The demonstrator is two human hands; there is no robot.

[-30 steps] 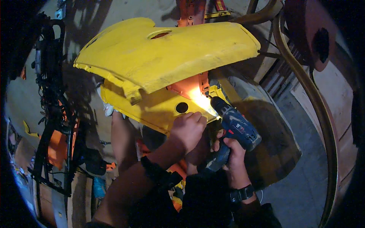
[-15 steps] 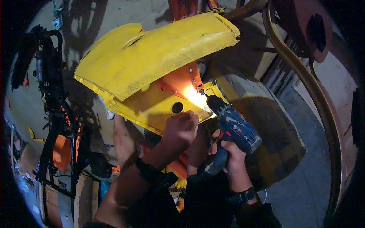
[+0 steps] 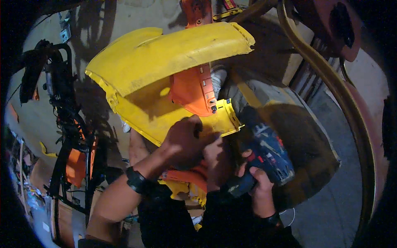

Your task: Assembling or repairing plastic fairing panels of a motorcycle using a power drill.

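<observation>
A large curved yellow plastic panel (image 3: 173, 49) lies in front of me, tilted, with scuffs along its surface. An orange plastic piece (image 3: 192, 89) sits inside its opening, with a small dark fastener (image 3: 214, 109) at its lower right corner. My right hand (image 3: 261, 182) grips a blue-and-black cordless drill (image 3: 273, 155), apart from the panel; its front end is dark and blurred. Just over the panel's near edge, my left hand (image 3: 184, 136) has its fingers curled together. Whatever those fingers pinch, if anything, is hidden.
A black frame (image 3: 64, 99) with an orange part (image 3: 75, 165) stands at the left. A brown curved metal tube (image 3: 331, 78) arches along the right. Beside the drill lies a large grey-brown block (image 3: 306, 124). More orange (image 3: 198, 8) and yellow pieces lie beyond and below.
The drill has drawn back from the orange piece's corner toward the lower right, and its bright light no longer shines there. My left hand has shifted slightly left.
</observation>
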